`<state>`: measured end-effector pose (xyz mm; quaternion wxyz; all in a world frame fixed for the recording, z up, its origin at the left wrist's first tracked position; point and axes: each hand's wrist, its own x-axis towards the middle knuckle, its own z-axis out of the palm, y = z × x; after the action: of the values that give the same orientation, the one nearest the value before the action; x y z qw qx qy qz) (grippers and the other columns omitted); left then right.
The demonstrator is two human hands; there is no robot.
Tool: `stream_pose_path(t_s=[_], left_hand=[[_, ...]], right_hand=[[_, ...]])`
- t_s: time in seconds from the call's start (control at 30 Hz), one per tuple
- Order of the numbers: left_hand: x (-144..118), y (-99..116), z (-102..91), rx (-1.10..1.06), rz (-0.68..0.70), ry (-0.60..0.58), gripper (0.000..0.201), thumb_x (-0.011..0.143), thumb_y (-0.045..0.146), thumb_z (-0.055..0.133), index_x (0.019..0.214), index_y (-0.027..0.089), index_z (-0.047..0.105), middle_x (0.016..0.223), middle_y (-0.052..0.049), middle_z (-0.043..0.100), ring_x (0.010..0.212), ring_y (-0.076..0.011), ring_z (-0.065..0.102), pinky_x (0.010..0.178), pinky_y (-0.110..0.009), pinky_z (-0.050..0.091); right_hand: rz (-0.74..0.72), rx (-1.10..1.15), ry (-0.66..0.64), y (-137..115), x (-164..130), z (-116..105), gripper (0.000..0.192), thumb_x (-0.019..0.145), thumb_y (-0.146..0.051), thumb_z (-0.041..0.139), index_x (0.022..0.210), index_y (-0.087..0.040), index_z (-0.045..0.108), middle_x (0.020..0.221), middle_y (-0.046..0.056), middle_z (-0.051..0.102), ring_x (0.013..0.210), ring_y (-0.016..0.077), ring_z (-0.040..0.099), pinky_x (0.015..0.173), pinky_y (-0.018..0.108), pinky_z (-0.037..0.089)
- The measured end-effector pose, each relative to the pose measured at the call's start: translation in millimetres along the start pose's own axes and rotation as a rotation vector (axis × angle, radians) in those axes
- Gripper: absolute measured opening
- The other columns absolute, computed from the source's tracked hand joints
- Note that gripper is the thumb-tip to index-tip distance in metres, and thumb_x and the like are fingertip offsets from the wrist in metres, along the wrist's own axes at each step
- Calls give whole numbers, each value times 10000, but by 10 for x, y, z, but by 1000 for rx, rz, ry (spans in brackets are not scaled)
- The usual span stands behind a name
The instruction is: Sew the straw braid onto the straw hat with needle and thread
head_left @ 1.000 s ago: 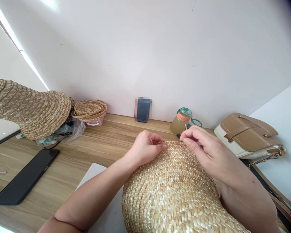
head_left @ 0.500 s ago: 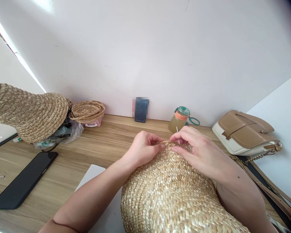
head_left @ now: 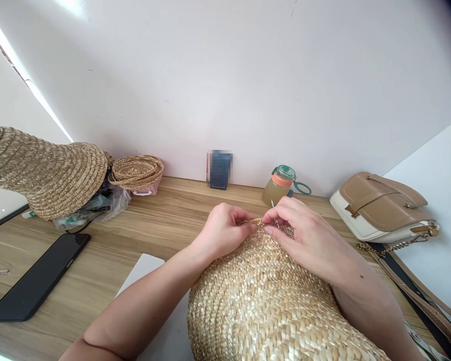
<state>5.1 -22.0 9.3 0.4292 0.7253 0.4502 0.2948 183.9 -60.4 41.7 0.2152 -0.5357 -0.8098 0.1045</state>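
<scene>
— Where the woven straw piece (head_left: 263, 296) rises over the wooden table (head_left: 108, 250), what grips it?
— The left hand (head_left: 225, 231), fingers curled, pinches its far braided edge. The right hand (head_left: 304, 235) pinches a thin metal needle (head_left: 273, 209) at that edge.
— And the texture?
— Glossy, flat plaits in curved rows. A duller, ribbed straw hat (head_left: 48, 170) sits far left, a smooth black phone (head_left: 37, 278) near it.

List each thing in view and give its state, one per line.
left hand: pinching the rim of the woven straw piece
right hand: pinching a needle at that rim
bottle: capped, upright
phone: screen dark, lying flat
handbag: flap closed
</scene>
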Motion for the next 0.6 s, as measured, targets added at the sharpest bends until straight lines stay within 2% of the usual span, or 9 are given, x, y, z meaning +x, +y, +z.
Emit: stream_pose_path(t_s=[0.3, 0.6], left_hand=[[1, 5, 8, -10, -18, -6, 281, 754, 328, 580, 855, 136, 758, 606, 5, 570, 573, -96, 434, 523, -199, 322], [-4, 13, 2, 8, -11, 0, 269, 755, 330, 584, 852, 151, 760, 567, 28, 509, 554, -85, 391, 522, -198, 303]], right_hand=[[-10, -6, 29, -17, 12, 29, 103, 859, -135, 523, 822, -212, 582, 857, 27, 580, 806, 175, 553, 690, 317, 443], [-12, -28, 34, -23, 25, 33, 128, 856, -110, 487, 826, -201, 570, 849, 26, 575, 789, 168, 549, 665, 304, 431]])
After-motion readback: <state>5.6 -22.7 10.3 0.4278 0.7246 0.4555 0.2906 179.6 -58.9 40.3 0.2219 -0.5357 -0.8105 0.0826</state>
